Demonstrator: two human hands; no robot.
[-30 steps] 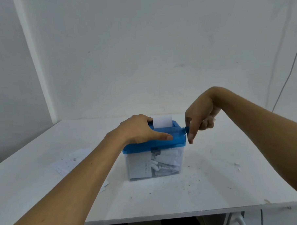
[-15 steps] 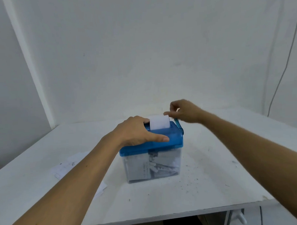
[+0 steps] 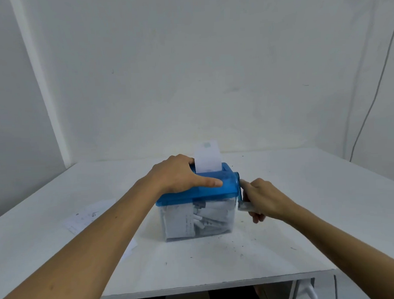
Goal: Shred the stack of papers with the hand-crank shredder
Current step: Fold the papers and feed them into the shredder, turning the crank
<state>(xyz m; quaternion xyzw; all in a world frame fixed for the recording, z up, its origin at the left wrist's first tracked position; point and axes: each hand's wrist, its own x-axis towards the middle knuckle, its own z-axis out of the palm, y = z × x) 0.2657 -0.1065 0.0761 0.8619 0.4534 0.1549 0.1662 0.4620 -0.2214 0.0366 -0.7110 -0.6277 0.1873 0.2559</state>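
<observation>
Hidden bits first: left hand (image 3: pixel 181 175) fingertips go over the far side of the blue lid (image 3: pixel 218 190), out of sight behind the knuckles. Right hand (image 3: pixel 264 198) covers most of the crank handle (image 3: pixel 244 206); only its pale near end shows. Both forearms are cut off at the frame bottom. Stack of papers (image 3: pixel 90 216) is partly behind the left forearm, print too small to read.

Shredder (image 3: pixel 197 205) sits mid-table (image 3: pixel 297 235). Clear bin (image 3: pixel 172 222) under the lid is packed nearly to the top with white strips and curled shreds, some printed. One white sheet (image 3: pixel 208 159) stands upright in the slot.

Left hand: palm flat on the lid's left half, thumb straight along the front, pressing. Right hand: fingers curled round the crank handle, which sits low at the end of the blue crank arm (image 3: pixel 237 183) on the shredder's right side. Stack lies flat, left of the shredder, apart from it. Thin cable (image 3: pixel 370 110) hangs down the right wall.
</observation>
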